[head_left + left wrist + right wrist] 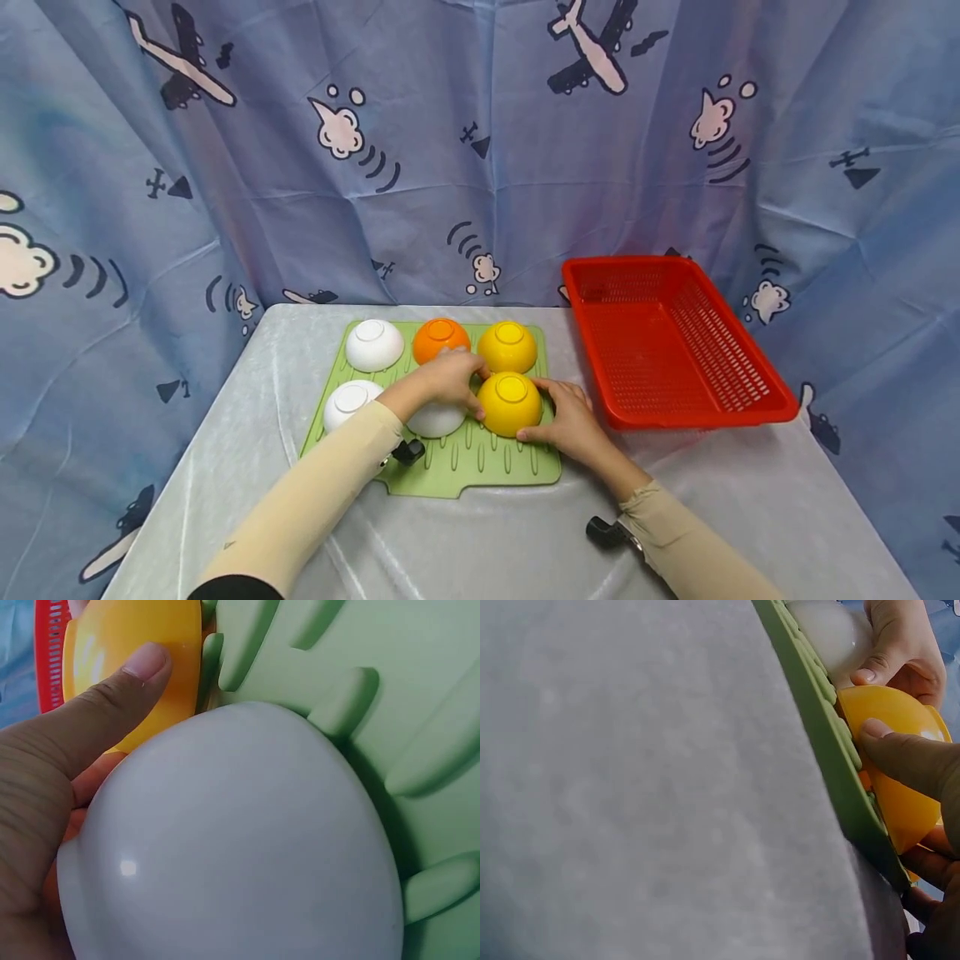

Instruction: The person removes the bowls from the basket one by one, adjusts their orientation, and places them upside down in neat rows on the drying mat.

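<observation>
A yellow bowl (511,406) lies upside down at the front right of a green drying mat (491,468), between my two hands. My left hand (452,379) holds its left side, the thumb (146,671) against the yellow wall in the left wrist view. On the opposite side my right hand (567,419) grips it; the right wrist view shows that thumb (900,754) low on the bowl near the rim. A white bowl (240,832) sits under my left hand, partly covered by it in the head view.
Behind stand another upturned yellow bowl (507,345), an orange bowl (441,337) and a white bowl (374,345). One more white bowl (347,402) is partly behind my left forearm. A red perforated basket (588,350) stands right of the mat on the grey-covered table (525,542).
</observation>
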A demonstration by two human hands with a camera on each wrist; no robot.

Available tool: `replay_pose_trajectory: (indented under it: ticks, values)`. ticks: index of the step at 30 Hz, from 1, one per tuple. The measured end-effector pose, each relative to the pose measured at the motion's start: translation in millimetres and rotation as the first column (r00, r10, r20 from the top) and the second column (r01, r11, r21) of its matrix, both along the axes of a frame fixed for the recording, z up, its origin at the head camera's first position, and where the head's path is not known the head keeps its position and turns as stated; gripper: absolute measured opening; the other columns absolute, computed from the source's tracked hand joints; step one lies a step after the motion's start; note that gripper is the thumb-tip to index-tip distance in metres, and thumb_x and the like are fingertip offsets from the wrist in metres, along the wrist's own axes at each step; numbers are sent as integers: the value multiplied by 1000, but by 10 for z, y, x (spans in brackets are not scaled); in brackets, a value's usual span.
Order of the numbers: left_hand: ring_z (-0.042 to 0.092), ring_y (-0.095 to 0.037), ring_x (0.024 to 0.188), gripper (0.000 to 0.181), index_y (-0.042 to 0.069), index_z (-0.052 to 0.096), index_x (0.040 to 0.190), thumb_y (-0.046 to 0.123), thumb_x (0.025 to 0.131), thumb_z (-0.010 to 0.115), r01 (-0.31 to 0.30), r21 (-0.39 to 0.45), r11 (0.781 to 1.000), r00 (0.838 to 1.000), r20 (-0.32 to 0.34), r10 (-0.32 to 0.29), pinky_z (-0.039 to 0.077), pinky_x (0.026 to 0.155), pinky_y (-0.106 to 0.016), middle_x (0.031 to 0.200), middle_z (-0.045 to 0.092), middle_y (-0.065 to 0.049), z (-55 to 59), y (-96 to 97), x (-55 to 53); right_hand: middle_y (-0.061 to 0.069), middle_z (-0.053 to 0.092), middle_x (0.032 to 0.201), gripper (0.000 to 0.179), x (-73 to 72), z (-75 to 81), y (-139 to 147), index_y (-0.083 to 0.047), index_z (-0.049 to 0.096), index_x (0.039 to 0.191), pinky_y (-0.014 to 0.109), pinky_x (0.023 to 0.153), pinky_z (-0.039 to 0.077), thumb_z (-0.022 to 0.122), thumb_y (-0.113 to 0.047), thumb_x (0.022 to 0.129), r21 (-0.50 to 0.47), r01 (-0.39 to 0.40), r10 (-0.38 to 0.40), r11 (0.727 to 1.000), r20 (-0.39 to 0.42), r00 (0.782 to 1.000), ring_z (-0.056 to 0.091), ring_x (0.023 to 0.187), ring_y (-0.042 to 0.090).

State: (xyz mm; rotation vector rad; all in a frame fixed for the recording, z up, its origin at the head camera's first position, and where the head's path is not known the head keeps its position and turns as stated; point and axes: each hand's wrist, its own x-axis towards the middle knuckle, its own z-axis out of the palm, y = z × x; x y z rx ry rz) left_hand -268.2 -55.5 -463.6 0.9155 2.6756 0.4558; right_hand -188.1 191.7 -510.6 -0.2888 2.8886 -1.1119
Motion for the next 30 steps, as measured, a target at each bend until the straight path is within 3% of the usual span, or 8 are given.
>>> replay_pose_trajectory:
  ticks: [9, 15, 22, 30]
  values:
    - [54, -16, 108, 65, 17, 72, 118, 49, 67, 94, 28, -42, 999, 999, -15, -29, 35, 102, -43, 113, 72, 5, -15, 23, 31, 17, 55, 145, 100, 3, -37, 27, -6, 53, 146, 63, 112, 24, 97, -44, 64, 58, -29, 29, 998, 0, 1000, 41, 137, 40]
    - [55, -17, 112, 66, 17, 72, 124, 50, 69, 92, 28, -6, 1000, 998, -56, -28, 37, 105, -50, 120, 72, 7, -30, -18, 55, 18, 56, 143, 94, 10, -15, 65, -4, 53, 146, 64, 113, 29, 93, -44, 71, 53, -51, 54, 997, -41, 998, 44, 136, 41]
    - [56, -21, 119, 61, 17, 71, 128, 45, 77, 88, 36, 77, 996, 995, -96, -29, 36, 107, -51, 128, 70, 4, 51, -67, 146, 17, 58, 140, 76, 42, 84, 55, -4, 56, 142, 60, 113, 35, 87, -37, 81, 32, -64, 68, 997, -153, 986, 48, 133, 38]
    - [56, -18, 123, 47, 20, 73, 124, 42, 84, 84, 70, 128, 989, 985, -167, -48, 36, 107, -46, 127, 71, 6, 131, -131, 274, 14, 58, 140, 66, 114, 255, -92, -6, 58, 141, 60, 114, 30, 82, -36, 87, 79, -114, 132, 990, -276, 952, 48, 133, 36]
